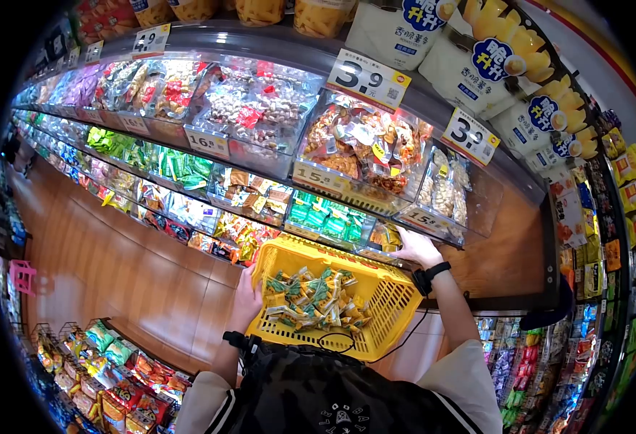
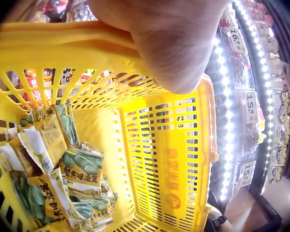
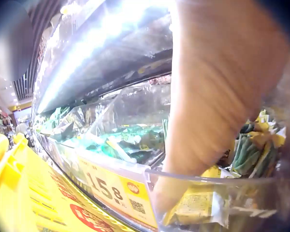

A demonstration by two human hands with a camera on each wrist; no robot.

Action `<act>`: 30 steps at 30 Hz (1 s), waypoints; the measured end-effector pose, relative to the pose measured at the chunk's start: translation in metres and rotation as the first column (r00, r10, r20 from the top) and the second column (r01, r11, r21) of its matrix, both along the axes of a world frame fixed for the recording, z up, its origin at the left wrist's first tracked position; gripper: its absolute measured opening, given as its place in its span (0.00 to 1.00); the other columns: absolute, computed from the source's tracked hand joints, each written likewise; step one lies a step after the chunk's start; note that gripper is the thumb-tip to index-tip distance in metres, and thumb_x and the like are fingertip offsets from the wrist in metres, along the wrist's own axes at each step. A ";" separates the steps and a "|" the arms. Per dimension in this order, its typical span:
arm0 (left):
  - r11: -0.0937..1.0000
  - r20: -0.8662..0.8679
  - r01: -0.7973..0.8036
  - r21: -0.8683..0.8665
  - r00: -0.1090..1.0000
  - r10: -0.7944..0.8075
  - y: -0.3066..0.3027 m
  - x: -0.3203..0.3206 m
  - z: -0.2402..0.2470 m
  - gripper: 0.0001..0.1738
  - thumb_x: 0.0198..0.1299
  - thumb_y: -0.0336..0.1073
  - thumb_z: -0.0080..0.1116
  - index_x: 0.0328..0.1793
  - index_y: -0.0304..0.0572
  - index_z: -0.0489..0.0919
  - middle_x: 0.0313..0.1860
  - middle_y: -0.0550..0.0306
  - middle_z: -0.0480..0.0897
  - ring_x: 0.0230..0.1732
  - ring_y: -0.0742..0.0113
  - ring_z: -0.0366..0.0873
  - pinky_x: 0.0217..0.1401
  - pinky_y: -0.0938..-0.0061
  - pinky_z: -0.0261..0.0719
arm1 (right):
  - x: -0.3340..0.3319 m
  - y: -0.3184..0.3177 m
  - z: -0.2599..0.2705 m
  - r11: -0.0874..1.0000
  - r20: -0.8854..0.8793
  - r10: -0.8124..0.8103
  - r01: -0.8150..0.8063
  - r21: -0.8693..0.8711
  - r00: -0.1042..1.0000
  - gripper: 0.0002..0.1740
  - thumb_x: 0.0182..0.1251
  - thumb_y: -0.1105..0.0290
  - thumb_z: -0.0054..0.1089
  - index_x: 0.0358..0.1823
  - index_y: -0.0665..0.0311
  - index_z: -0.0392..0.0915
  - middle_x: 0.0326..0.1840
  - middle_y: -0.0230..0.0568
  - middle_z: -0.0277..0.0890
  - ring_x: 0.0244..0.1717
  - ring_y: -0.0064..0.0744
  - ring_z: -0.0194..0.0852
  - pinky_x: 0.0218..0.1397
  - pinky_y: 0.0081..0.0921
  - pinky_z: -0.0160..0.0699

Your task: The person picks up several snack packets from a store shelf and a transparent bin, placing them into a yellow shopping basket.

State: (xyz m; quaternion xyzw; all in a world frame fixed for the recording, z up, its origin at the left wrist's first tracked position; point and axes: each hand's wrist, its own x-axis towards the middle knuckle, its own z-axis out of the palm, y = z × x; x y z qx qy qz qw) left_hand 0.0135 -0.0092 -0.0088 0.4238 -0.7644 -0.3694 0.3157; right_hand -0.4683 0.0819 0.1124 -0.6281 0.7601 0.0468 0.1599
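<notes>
My left hand [image 1: 246, 298] grips the rim of a yellow plastic shopping basket [image 1: 397, 307] at its left side; in the left wrist view the hand [image 2: 169, 43] lies over that rim. Inside the basket is a heap of small yellow-and-green snack packets [image 2: 82, 166] with bean pictures. My right hand [image 1: 421, 249] reaches into a clear bin at the right end of the lower shelf. In the right wrist view this hand [image 3: 203, 121] dips behind the bin's clear front wall, among similar packets [image 3: 253, 150]. Its fingertips are mostly hidden there, and I cannot tell what they hold.
Beside that bin lies one with green packets [image 1: 329, 217], behind a 15.8 price tag [image 3: 111, 191]. Above, a shelf of clear boxes with nuts [image 1: 365, 145] overhangs the right hand. A wooden ledge [image 1: 499, 271] adjoins at right. Another snack rack [image 1: 115, 376] stands at lower left.
</notes>
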 end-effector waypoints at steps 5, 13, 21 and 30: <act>1.000 -0.011 -0.006 -0.009 1.000 0.006 0.000 -0.001 -0.003 0.26 0.72 0.27 0.52 0.75 0.35 0.66 0.64 0.36 0.75 0.66 0.35 0.75 0.68 0.54 0.74 | -0.003 -0.008 -0.016 0.991 -0.070 0.054 -0.045 0.123 0.996 0.56 0.58 0.44 0.75 0.83 0.53 0.55 0.55 0.60 0.82 0.57 0.59 0.82 0.56 0.50 0.83; 1.000 -0.029 -0.009 -0.013 1.000 0.009 0.001 -0.001 -0.006 0.26 0.71 0.27 0.53 0.75 0.35 0.66 0.63 0.36 0.76 0.65 0.34 0.75 0.67 0.53 0.75 | -0.026 -0.015 -0.051 0.993 -0.005 0.118 -0.118 -0.029 0.993 0.49 0.54 0.58 0.76 0.75 0.67 0.63 0.62 0.66 0.76 0.63 0.63 0.75 0.67 0.45 0.76; 1.000 -0.018 -0.008 0.019 1.000 0.008 0.002 -0.001 -0.001 0.26 0.71 0.27 0.53 0.75 0.34 0.66 0.64 0.36 0.75 0.66 0.35 0.75 0.68 0.54 0.75 | -0.027 -0.026 -0.066 0.993 -0.056 0.116 -0.113 0.045 0.992 0.42 0.59 0.58 0.71 0.71 0.68 0.66 0.61 0.64 0.77 0.62 0.60 0.77 0.65 0.45 0.77; 1.000 -0.032 -0.001 0.018 0.999 0.001 0.001 0.000 -0.004 0.27 0.71 0.26 0.53 0.75 0.34 0.66 0.65 0.36 0.75 0.67 0.35 0.74 0.70 0.54 0.73 | -0.023 -0.035 -0.053 0.996 -0.098 -0.029 0.038 0.086 0.995 0.23 0.78 0.55 0.53 0.62 0.66 0.76 0.55 0.55 0.83 0.54 0.55 0.83 0.58 0.42 0.81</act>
